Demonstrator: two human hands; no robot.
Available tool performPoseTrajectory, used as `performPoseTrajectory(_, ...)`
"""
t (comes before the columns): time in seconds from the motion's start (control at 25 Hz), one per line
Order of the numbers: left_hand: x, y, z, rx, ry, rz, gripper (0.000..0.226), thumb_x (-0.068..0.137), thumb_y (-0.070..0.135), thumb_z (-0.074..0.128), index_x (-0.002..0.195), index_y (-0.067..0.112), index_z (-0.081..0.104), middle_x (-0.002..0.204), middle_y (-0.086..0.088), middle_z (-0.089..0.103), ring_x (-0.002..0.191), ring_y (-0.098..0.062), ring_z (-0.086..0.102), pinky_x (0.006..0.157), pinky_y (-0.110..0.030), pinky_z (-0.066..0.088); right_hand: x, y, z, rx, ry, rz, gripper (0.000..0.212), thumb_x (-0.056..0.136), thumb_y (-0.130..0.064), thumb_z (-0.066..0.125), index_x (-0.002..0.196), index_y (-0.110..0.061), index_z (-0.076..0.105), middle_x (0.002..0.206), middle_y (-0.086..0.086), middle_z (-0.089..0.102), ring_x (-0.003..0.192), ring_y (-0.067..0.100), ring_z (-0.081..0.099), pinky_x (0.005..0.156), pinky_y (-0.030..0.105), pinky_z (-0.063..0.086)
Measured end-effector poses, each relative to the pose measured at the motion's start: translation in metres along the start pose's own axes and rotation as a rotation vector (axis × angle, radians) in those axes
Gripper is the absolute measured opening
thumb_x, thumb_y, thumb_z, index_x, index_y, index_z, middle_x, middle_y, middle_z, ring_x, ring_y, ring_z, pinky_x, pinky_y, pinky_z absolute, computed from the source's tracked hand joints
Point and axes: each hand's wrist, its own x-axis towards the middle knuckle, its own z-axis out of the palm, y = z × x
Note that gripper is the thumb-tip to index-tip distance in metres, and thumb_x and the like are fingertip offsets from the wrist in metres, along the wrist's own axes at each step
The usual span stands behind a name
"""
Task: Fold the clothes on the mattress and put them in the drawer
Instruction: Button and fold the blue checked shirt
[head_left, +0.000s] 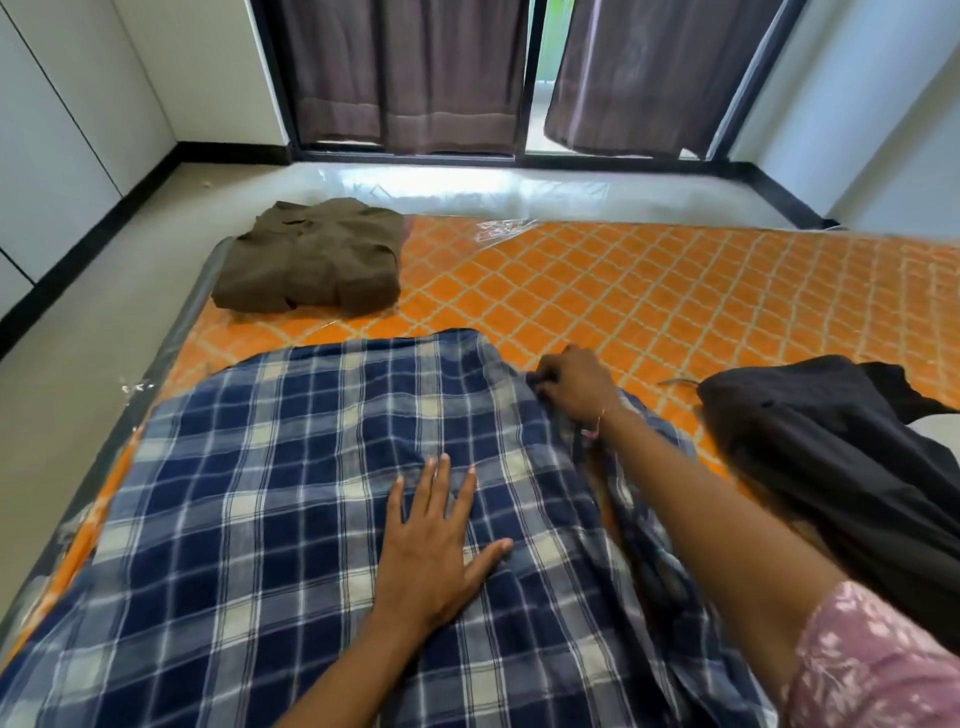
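Observation:
A blue and white plaid garment (270, 499) lies spread over the near part of the orange patterned mattress (649, 291). My left hand (441, 545) rests flat on the plaid cloth, fingers apart, pressing it down. My right hand (571, 387) is closed on the plaid garment's far right edge, pinching the fabric. A brown folded garment (311, 260) sits at the mattress's far left corner. A black garment (831, 457) lies crumpled on the right side.
Grey floor (93, 338) runs along the mattress's left edge. Dark curtains (415, 73) hang over a sliding door at the back. White cabinet panels (62, 114) line the left wall. Clear plastic wrap covers the mattress's far end.

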Motion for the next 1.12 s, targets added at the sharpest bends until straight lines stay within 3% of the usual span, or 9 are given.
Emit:
performPoseTrajectory(0.12,0.000,0.002,-0.007,0.009,-0.008,-0.035,0.086,0.087,0.077,0.010,0.145,0.019,0.038,0.151,-0.014,0.030,0.141,-0.028,0.028,0.111,-0.049,0.006,0.008,0.010,-0.027,0.214,0.156,0.107,0.025,0.088,-0.012,0.061,0.112,-0.010,0.064,0.111,0.016,0.055,0.096,0.035,0.057,0.073,0.029,0.041)
performPoseTrajectory(0.2,0.005,0.009,-0.014,0.057,0.019,-0.056,0.095,0.076,0.082,-0.008,0.150,0.024,0.007,0.157,-0.011,-0.005,0.145,-0.024,-0.007,0.109,-0.049,-0.020,-0.008,0.005,-0.028,0.229,0.188,0.223,0.037,0.087,-0.021,0.064,0.120,-0.008,0.051,0.115,0.016,0.050,0.092,0.035,0.056,0.071,0.033,0.042)
performPoseTrajectory(0.28,0.019,0.023,-0.020,0.058,0.007,-0.069,0.094,0.074,0.082,-0.005,0.148,0.026,-0.011,0.154,-0.008,-0.024,0.140,-0.021,-0.027,0.103,-0.051,-0.030,-0.030,-0.006,-0.014,0.020,0.186,0.324,0.033,0.086,-0.038,0.064,0.094,-0.008,0.054,0.091,0.009,0.053,0.079,0.029,0.055,0.064,0.033,0.043)
performPoseTrajectory(0.36,0.034,0.039,-0.022,0.042,-0.065,-0.064,0.089,0.083,0.078,0.010,0.150,0.024,-0.009,0.156,-0.010,-0.021,0.143,-0.023,-0.024,0.108,-0.054,-0.022,-0.045,-0.012,-0.004,-0.017,0.109,0.390,0.030,0.090,-0.033,0.058,0.074,-0.008,0.052,0.076,0.007,0.054,0.073,0.027,0.054,0.063,0.031,0.044)
performPoseTrajectory(0.52,0.032,0.046,-0.011,0.001,-0.096,-0.033,0.088,0.082,0.076,0.008,0.150,0.024,-0.012,0.156,-0.010,-0.022,0.141,-0.020,-0.026,0.111,-0.049,-0.018,-0.031,0.026,-0.022,0.313,0.242,0.651,0.029,0.096,-0.017,0.043,0.101,0.004,0.063,0.105,0.019,0.065,0.095,0.035,0.063,0.070,0.033,0.046)
performPoseTrajectory(0.72,0.025,0.044,-0.002,-0.034,0.017,-0.013,0.105,0.061,0.079,-0.026,0.150,0.026,-0.008,0.157,-0.008,-0.017,0.141,-0.016,-0.024,0.108,-0.044,-0.024,-0.040,-0.002,-0.009,0.230,0.026,0.372,0.041,0.089,-0.038,0.058,0.060,-0.010,0.051,0.065,0.008,0.058,0.060,0.024,0.054,0.053,0.028,0.043)
performPoseTrajectory(0.84,0.024,0.045,-0.004,-0.038,0.016,-0.012,0.104,0.063,0.079,-0.024,0.150,0.026,-0.008,0.155,-0.007,-0.021,0.142,-0.017,-0.022,0.109,-0.044,-0.024,-0.034,-0.012,-0.011,0.189,0.119,0.459,0.017,0.092,-0.014,0.049,0.083,-0.003,0.058,0.086,0.013,0.058,0.079,0.029,0.055,0.064,0.031,0.041)
performPoseTrajectory(0.96,0.025,0.046,-0.007,0.024,0.005,0.007,0.095,0.069,0.079,-0.013,0.147,0.025,-0.012,0.151,-0.010,-0.025,0.141,-0.021,-0.023,0.110,-0.049,-0.022,-0.019,0.011,-0.038,0.504,0.132,0.622,0.023,0.096,-0.004,0.043,0.076,0.003,0.053,0.079,0.016,0.053,0.084,0.031,0.052,0.059,0.028,0.039)
performPoseTrajectory(1.12,0.033,0.058,-0.010,0.058,-0.002,0.070,0.107,0.060,0.081,-0.025,0.149,0.024,-0.010,0.153,-0.013,-0.024,0.140,-0.027,-0.026,0.104,-0.052,-0.029,-0.036,0.012,-0.053,0.584,0.159,0.621,0.041,0.101,-0.030,0.041,0.111,0.004,0.060,0.112,0.019,0.061,0.104,0.033,0.058,0.064,0.026,0.039)
